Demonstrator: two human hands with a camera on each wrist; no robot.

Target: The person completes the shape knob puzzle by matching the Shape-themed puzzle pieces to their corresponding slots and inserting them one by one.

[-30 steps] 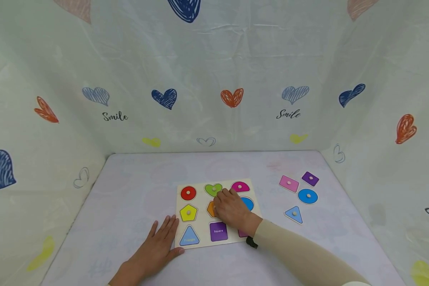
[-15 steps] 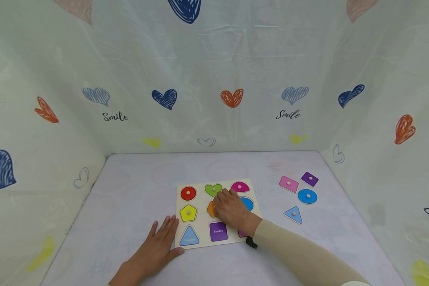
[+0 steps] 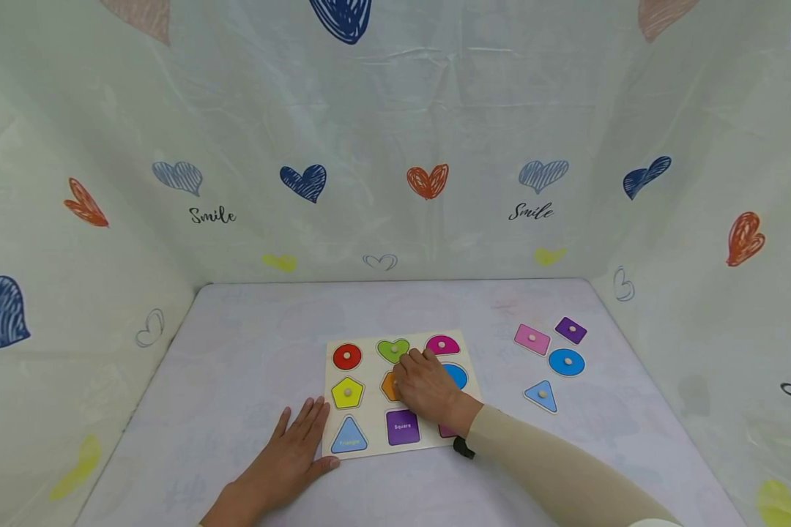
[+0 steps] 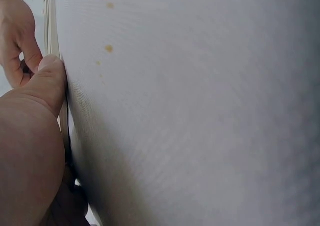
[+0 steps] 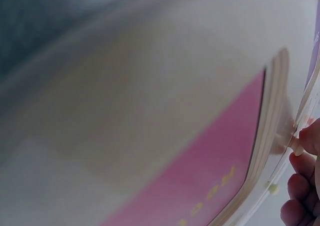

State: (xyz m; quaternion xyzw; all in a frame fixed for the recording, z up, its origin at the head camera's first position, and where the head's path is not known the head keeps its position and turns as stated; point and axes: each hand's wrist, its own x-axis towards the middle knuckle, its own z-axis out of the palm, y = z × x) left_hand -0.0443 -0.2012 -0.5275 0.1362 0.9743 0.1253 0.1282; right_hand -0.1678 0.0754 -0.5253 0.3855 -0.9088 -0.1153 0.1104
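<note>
Left hand [image 3: 286, 454]: fingers extended, touching the left edge of the board [image 3: 377, 432].
Right hand [image 3: 430, 388]: thumb and finger pinching the orange hexagon [image 3: 388, 386] by its knob [image 5: 297, 147].
Orange hexagon: board's centre.
Table [image 3: 237, 344], right of board: pink rectangle [image 3: 532, 339], purple square [image 3: 570, 330], blue oval [image 3: 567, 361], blue triangle [image 3: 541, 396].

"Smile" on backdrop [image 3: 369, 110]; "Square", "Triangle" on board [image 3: 377, 430]

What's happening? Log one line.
left hand: touches board; right hand: pinches knob on orange piece; loose: pink rectangle, purple square, blue oval, blue triangle
</note>
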